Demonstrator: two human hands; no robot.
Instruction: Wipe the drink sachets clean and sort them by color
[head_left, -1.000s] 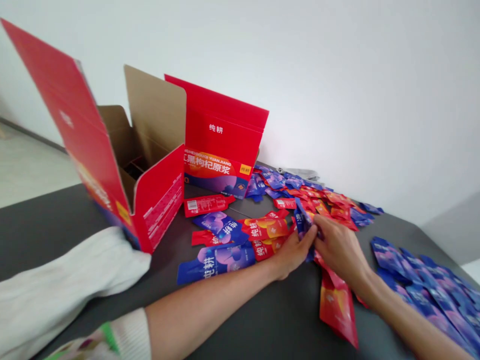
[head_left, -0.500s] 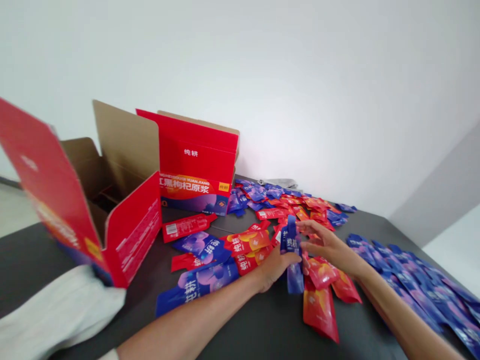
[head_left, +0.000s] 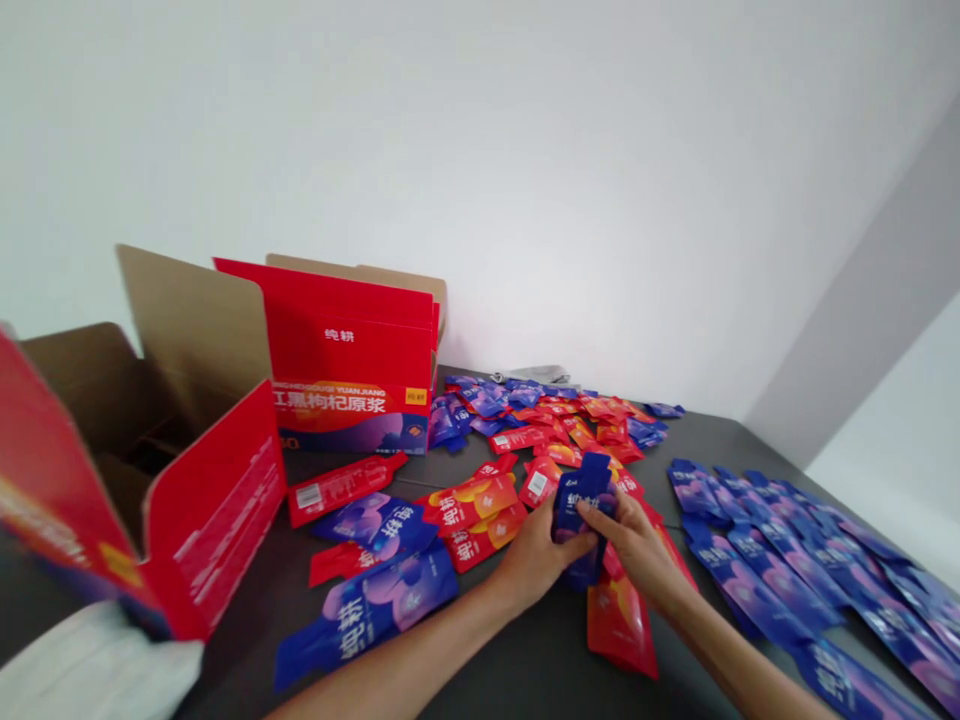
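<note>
In the middle of the head view, my left hand (head_left: pixel 541 557) grips a small stack of blue pouches (head_left: pixel 584 497), held upright just above the table. My right hand (head_left: pixel 628 540) pinches the same pouches from the other side, its thumb across their front. How many pouches are in the stack I cannot tell. Beneath and behind my right hand lie red pouches (head_left: pixel 621 625), partly covered by my fingers. Left of my hands, red pouches (head_left: pixel 474 503) and a blue pouch (head_left: pixel 382 600) overlap on the table.
An open red carton (head_left: pixel 229 510) stands at the left, with a second red carton (head_left: pixel 349 370) behind it. A mixed heap of blue and red pouches (head_left: pixel 540 400) spreads along the back. Rows of blue pouches (head_left: pixel 795 560) cover the right side. White cloth (head_left: pixel 101 665) lies front left.
The view has swung right and up. My right hand came off the blue pouches with fingers apart, near red pouches, and now closes on the blue stack again. My left hand kept its hold.
</note>
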